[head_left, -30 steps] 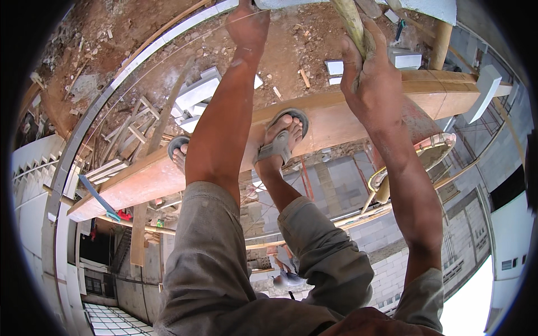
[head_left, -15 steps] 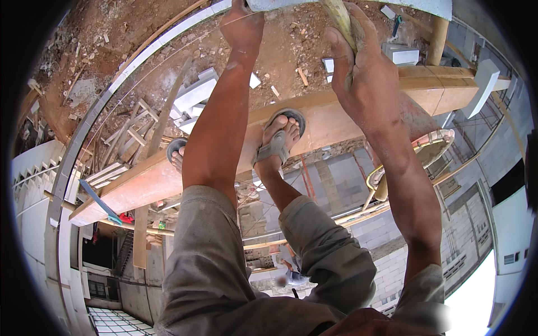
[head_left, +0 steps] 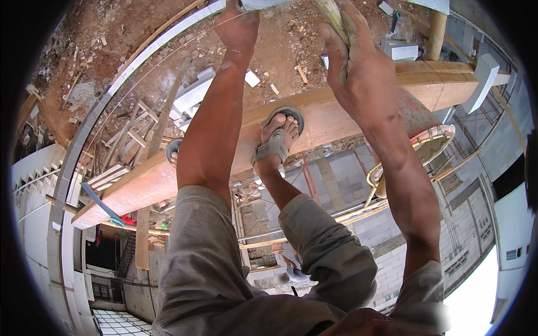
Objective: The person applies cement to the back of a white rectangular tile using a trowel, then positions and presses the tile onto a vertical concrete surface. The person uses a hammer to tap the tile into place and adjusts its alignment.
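Note:
My right hand (head_left: 361, 75) is closed round a pale, weathered wooden handle (head_left: 330, 17) that runs out of view at the top. My left hand (head_left: 238, 25) is closed at the top edge, beside a light grey piece (head_left: 255, 4); what its fingers hold is hidden. A thin string crosses near it. My sandalled feet rest on a broad wooden plank (head_left: 319, 123) beneath my arms. Behind my right forearm, a worn bucket (head_left: 426, 145) with grey contents stands by the plank. A saw (head_left: 101, 204) with a teal handle lies across the plank's left end.
Far below are rubble-strewn earth, white blocks (head_left: 188, 98), loose timber and another person (head_left: 294, 271). A long pale edge (head_left: 109, 89) curves along the left. Bamboo poles run below the plank. A white block (head_left: 483, 84) stands at the plank's right end, with block walls beyond.
Both my hands have moved a little up and to the left in the view, along with the handle in my right hand. Both stay closed.

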Tool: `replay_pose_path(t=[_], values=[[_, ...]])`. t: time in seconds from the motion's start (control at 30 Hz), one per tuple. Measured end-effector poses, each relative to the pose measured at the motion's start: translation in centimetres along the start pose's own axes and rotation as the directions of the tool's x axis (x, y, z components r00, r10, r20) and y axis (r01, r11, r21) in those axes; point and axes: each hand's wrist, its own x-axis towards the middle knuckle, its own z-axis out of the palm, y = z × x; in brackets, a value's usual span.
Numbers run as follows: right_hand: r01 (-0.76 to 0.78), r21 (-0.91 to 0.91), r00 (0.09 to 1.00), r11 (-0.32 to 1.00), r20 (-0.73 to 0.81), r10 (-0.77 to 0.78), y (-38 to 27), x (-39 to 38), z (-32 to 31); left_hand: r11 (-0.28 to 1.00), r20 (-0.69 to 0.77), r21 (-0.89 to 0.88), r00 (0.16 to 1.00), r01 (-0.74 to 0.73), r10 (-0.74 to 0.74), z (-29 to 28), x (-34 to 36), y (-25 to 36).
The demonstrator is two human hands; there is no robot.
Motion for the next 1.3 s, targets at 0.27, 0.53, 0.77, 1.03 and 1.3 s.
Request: replay_pose_path(t=[0.27,0.53,0.77,1.03,1.3], values=[[-0.028,0.113,0.999,0.993,-0.040,0.033,-0.3,-0.5,0.0,0.996,-0.017,-0.083,1.000,0.024,-0.025,-0.3,0.0,1.1],[-0.162,0.284,0.983,0.945,-0.037,0.180,-2.1,-3.2,-2.5,0.888,-0.035,0.091,0.890,-0.450,0.455,-3.3,-0.7,3.6],[-0.691,0.386,0.720,0.611,0.439,0.537,-6.7,-19.9,-9.9,0.575,0.506,-0.489,0.750,0.656,-0.425,-12.8,-5.0,6.9],[-0.831,0.304,0.556,0.465,0.468,0.687,-11.9,-31.9,-14.1,0.407,0.126,-0.521,0.539,0.750,-0.833,-26.1,-3.8,9.7],[-0.782,0.206,0.609,0.589,0.458,0.648,-13.3,-37.9,-15.3,0.780,0.431,0.219,0.659,0.586,-0.616,-40.6,-16.6,8.7]])
